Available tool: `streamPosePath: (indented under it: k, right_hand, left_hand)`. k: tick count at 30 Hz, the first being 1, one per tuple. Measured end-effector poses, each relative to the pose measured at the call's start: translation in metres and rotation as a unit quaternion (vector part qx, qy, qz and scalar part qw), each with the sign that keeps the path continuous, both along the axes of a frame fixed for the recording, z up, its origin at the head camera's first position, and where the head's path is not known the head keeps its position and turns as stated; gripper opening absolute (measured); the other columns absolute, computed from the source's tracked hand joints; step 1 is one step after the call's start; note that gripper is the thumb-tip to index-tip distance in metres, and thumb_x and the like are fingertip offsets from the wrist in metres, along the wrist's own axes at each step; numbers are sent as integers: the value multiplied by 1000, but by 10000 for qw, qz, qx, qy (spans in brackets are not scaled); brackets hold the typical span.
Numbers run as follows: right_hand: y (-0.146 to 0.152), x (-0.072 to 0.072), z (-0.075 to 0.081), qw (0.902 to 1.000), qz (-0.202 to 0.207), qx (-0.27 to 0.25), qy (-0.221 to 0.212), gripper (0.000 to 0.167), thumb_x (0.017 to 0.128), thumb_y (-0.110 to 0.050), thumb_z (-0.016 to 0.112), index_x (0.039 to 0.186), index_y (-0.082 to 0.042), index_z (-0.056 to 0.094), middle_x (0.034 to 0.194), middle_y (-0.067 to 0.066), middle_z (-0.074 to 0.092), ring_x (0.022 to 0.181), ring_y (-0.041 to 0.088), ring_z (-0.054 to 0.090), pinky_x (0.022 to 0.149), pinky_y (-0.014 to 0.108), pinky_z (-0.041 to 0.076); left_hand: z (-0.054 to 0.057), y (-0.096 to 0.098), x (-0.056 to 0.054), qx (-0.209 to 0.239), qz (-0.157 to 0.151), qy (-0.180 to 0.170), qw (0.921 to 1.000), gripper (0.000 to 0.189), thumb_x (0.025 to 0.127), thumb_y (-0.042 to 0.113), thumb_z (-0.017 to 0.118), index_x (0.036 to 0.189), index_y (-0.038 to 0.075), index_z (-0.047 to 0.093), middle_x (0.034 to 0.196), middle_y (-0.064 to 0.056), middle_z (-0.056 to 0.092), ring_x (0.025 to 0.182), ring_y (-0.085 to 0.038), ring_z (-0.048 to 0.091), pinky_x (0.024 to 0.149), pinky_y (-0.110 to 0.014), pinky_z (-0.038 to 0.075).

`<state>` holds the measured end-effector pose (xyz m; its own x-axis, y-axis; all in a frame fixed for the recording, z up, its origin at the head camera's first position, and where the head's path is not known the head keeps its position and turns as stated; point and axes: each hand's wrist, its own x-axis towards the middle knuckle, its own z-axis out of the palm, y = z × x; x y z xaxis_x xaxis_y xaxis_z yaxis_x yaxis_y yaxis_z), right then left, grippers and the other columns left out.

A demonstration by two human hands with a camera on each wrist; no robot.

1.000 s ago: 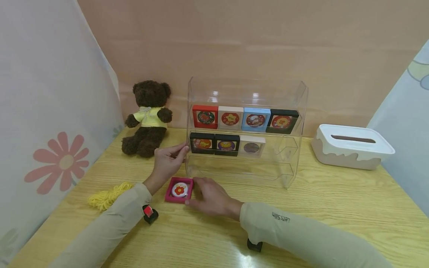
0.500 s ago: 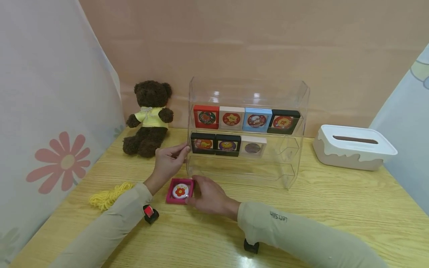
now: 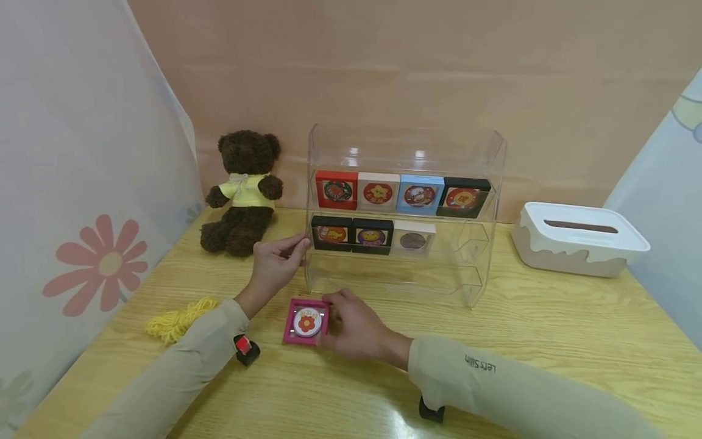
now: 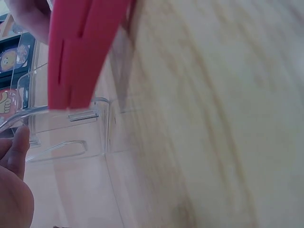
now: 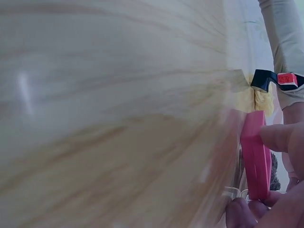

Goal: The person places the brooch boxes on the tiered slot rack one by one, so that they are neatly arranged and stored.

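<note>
My right hand point(image 3: 359, 326) grips a pink square display frame point(image 3: 287, 323) by its right side, low in front of the rack. Behind the frame's clear window sits a round white badge point(image 3: 307, 323) with a red flower. Thumb and fingers pinch the frame's edges in the right wrist view, where the pink frame point(image 5: 256, 156) appears edge-on. My left hand point(image 3: 276, 268) pinches the left side edge of a clear tiered rack point(image 3: 400, 146). Close to the left wrist camera, the frame's pink side point(image 4: 80, 61) covers part of the rack.
Several square frames stand on the rack: a red one point(image 3: 336, 177) begins the upper row, and a pale one point(image 3: 428, 231) ends the lower. A brown teddy bear point(image 3: 244, 225) and yellow cord point(image 3: 172, 323) lie left. A tissue box point(image 3: 581, 244) stands right.
The right hand has moved the pink frame rightward and nearer to me, and the frame now sits at a different tilt with glints on its window. My left hand has stayed on the rack.
</note>
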<state>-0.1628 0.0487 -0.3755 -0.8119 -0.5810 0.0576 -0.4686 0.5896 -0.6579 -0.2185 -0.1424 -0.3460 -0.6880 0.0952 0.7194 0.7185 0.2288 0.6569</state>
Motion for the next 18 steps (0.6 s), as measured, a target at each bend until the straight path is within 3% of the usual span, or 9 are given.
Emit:
streamPosePath:
  k: [5,10,14,18]
  right_hand:
    - [13,7,2,9996,-53,-172,204,65,76,-22,78,131,0,50,116,5,52,87,14,52,75,25,50]
    - [23,13,3,9990,-237,-320,194,61,73,-19,81,125,-5,52,111,-1,52,84,13,53,73,25,50]
    - [29,17,4,9970,-296,-609,386,47,73,-13,82,113,-10,57,106,-4,54,86,15,55,72,26,51]
    - [33,19,5,9906,-216,-1096,795,33,74,-6,81,100,-11,62,96,-5,57,78,14,56,61,22,52]
  left_hand:
    - [1,0,0,-1,9,-9,10000,18,85,-15,62,102,-20,63,87,-31,64,66,-43,65,50,-37,57]
    - [2,0,1,64,-70,-16,10000,18,85,-15,61,102,-20,63,88,-31,64,69,-46,64,51,-38,57]
    - [2,0,2,30,-36,-69,10000,19,85,-14,62,103,-20,63,88,-31,64,70,-45,64,51,-38,57]
    - [2,1,3,11,21,-128,9999,18,86,-13,61,103,-19,63,88,-30,64,70,-44,65,51,-36,57]
